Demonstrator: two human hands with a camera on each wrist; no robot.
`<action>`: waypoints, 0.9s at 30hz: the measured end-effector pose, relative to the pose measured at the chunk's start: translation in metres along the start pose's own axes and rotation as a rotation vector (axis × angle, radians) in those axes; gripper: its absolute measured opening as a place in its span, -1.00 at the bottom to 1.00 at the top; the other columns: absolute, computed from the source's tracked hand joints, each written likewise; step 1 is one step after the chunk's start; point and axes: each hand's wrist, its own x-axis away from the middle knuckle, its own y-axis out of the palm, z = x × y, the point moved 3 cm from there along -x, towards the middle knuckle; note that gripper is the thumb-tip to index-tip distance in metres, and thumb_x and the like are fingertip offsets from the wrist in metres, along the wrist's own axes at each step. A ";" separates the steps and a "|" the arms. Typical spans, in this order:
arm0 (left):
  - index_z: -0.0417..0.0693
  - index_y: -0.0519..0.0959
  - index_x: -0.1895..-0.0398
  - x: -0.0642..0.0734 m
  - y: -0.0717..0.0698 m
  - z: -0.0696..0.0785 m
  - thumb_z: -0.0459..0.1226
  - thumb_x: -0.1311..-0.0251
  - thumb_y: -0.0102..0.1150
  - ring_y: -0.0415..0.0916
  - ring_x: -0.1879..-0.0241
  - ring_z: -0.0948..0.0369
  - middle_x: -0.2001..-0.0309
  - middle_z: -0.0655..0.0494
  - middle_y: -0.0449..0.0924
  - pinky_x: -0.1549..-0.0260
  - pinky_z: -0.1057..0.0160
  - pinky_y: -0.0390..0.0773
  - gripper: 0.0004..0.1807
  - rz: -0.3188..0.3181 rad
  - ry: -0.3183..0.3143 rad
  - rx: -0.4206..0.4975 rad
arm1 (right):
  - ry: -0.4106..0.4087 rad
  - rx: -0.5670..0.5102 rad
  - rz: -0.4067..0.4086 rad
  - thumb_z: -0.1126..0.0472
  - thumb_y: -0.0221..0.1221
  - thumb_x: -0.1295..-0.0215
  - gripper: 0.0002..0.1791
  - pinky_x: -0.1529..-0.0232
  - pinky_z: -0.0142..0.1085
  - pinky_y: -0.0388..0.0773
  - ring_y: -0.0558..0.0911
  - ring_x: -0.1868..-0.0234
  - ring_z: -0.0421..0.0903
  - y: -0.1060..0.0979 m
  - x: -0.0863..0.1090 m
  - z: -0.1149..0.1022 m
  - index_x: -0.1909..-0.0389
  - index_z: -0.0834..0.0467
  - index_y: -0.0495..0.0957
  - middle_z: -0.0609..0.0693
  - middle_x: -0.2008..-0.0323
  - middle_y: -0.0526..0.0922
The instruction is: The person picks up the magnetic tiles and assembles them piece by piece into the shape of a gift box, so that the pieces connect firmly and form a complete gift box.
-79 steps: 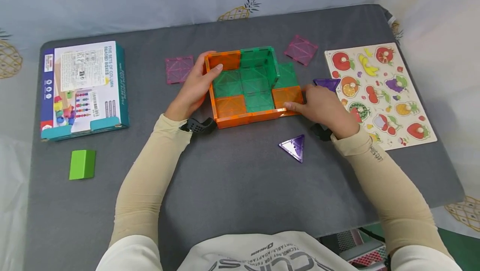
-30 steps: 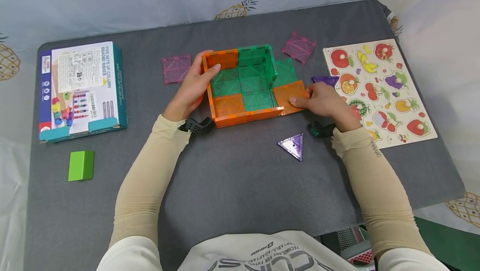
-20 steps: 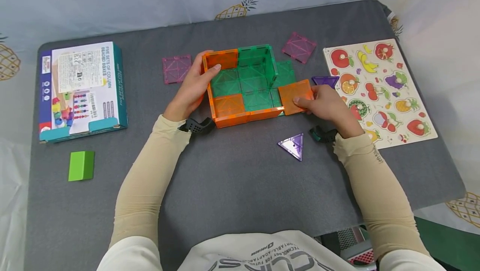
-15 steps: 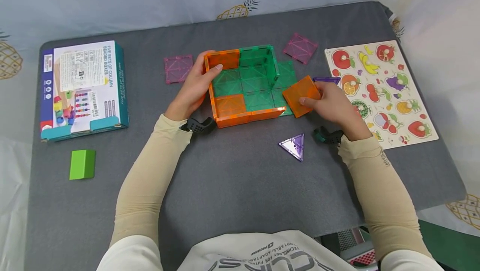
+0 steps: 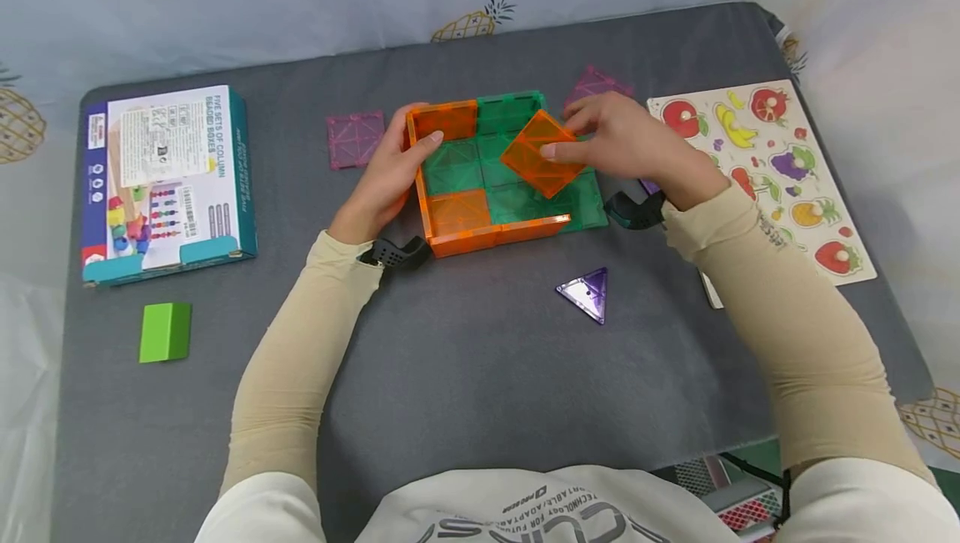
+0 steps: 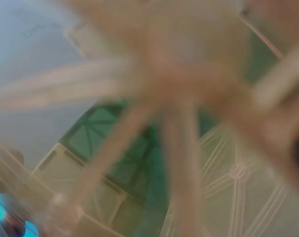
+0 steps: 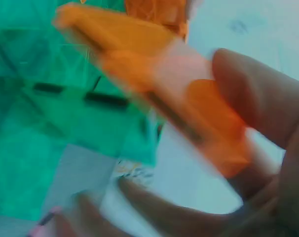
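Observation:
My right hand (image 5: 626,138) pinches an orange square magnetic tile (image 5: 536,161) between thumb and fingers, tilted above the structure's right part. Motion blurs that tile (image 7: 139,64) in the right wrist view. Green and orange see-through tiles form a low box (image 5: 495,234) with walls on the left, front and back. My left hand (image 5: 384,172) grips its left wall, thumb over the top edge, fingers mostly hidden outside. A green floor tile (image 5: 588,203) reaches past the front wall's right end. Blurred clear-looking tile ribs fill the left wrist view.
Pink square tiles lie behind the box, left (image 5: 355,140) and right (image 5: 591,82). A purple triangle tile (image 5: 588,294) lies in front; another is mostly hidden under my right wrist. A fruit puzzle board (image 5: 798,218) stands right, a bead-set box (image 5: 168,180) and green block (image 5: 165,332) left.
My right hand has pulled the orange tile off the box's right floor area, lifted it, then carried it left and back over the box. My left hand keeps its grip.

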 end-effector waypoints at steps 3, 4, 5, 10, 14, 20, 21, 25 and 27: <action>0.14 0.13 -0.37 0.002 -0.001 -0.001 -0.24 -0.40 -0.02 0.30 -0.21 0.02 -0.26 0.03 0.26 -0.21 -0.03 0.36 -0.48 0.006 -0.005 -0.002 | 0.060 0.123 -0.058 -0.02 0.16 -0.32 -0.53 0.52 -0.27 0.23 0.45 0.54 -0.12 0.002 -0.017 -0.011 0.68 0.21 0.53 -0.05 0.71 0.35; 0.14 0.13 -0.37 0.002 -0.001 -0.001 -0.24 -0.40 -0.02 0.30 -0.21 0.02 -0.26 0.03 0.26 -0.21 -0.03 0.36 -0.47 0.008 -0.007 -0.001 | 0.077 0.146 -0.066 -0.01 0.16 -0.32 -0.50 0.59 -0.29 0.10 0.29 0.68 -0.16 0.003 -0.021 -0.013 0.76 0.18 0.45 -0.09 0.77 0.20; 0.14 0.13 -0.37 0.002 -0.001 -0.001 -0.24 -0.40 -0.02 0.30 -0.21 0.02 -0.26 0.03 0.26 -0.21 -0.03 0.36 -0.47 0.007 -0.008 -0.005 | 0.097 0.166 -0.070 0.00 0.15 -0.32 -0.50 0.63 -0.31 0.07 0.12 0.73 -0.18 0.003 -0.025 -0.015 0.79 0.14 0.43 -0.12 0.79 0.17; 0.14 0.13 -0.37 0.002 -0.001 0.000 -0.23 -0.40 -0.02 0.30 -0.21 0.02 -0.26 0.02 0.26 -0.21 -0.02 0.37 -0.48 -0.002 -0.005 -0.020 | 0.161 0.181 -0.045 0.07 0.13 -0.28 -0.44 0.70 -0.35 0.02 0.06 0.82 -0.21 0.000 -0.032 -0.006 0.90 0.07 0.24 -0.13 0.85 0.13; 0.12 0.13 -0.36 0.001 -0.002 0.002 -0.22 -0.41 -0.03 0.30 -0.21 0.03 -0.26 0.02 0.27 -0.21 0.00 0.37 -0.49 0.002 0.000 -0.039 | 0.218 0.080 -0.001 0.05 0.09 -0.27 -0.58 0.65 -0.37 0.26 0.30 0.72 -0.22 -0.017 -0.034 0.013 0.74 0.15 0.54 -0.21 0.76 0.37; 0.11 0.15 -0.35 0.001 -0.004 0.004 -0.22 -0.41 -0.03 0.31 -0.19 0.03 -0.25 0.01 0.28 -0.20 0.00 0.37 -0.51 0.009 0.012 -0.043 | 0.349 -0.072 0.093 -0.09 -0.01 -0.37 -0.44 0.28 -0.41 0.47 0.48 0.29 -0.26 -0.054 -0.044 0.044 -0.09 0.28 0.57 -0.12 0.21 0.58; 0.11 0.15 -0.34 0.001 -0.004 0.004 -0.22 -0.41 -0.03 0.31 -0.19 0.03 -0.25 0.01 0.28 -0.20 0.00 0.37 -0.51 0.009 0.013 -0.041 | 0.354 -0.081 0.106 -0.11 -0.02 -0.38 -0.42 0.27 -0.41 0.47 0.48 0.28 -0.26 -0.057 -0.050 0.048 -0.14 0.29 0.54 -0.09 0.17 0.56; 0.11 0.15 -0.35 0.001 -0.003 0.001 -0.22 -0.41 -0.03 0.29 -0.20 0.04 -0.25 0.02 0.27 -0.21 0.02 0.36 -0.51 0.004 0.006 -0.046 | 0.374 -0.130 0.116 -0.13 -0.07 -0.41 -0.37 0.15 -0.38 0.51 0.48 0.26 -0.33 -0.052 -0.080 0.058 -0.27 0.26 0.42 -0.06 0.03 0.55; 0.11 0.15 -0.35 0.001 -0.003 0.000 -0.21 -0.41 -0.03 0.29 -0.20 0.04 -0.26 0.02 0.27 -0.21 0.02 0.36 -0.51 0.000 0.007 -0.050 | 0.375 -0.157 0.105 -0.10 -0.06 -0.42 -0.37 0.08 -0.36 0.52 0.51 0.21 -0.29 -0.044 -0.094 0.059 -0.33 0.24 0.35 0.03 -0.09 0.53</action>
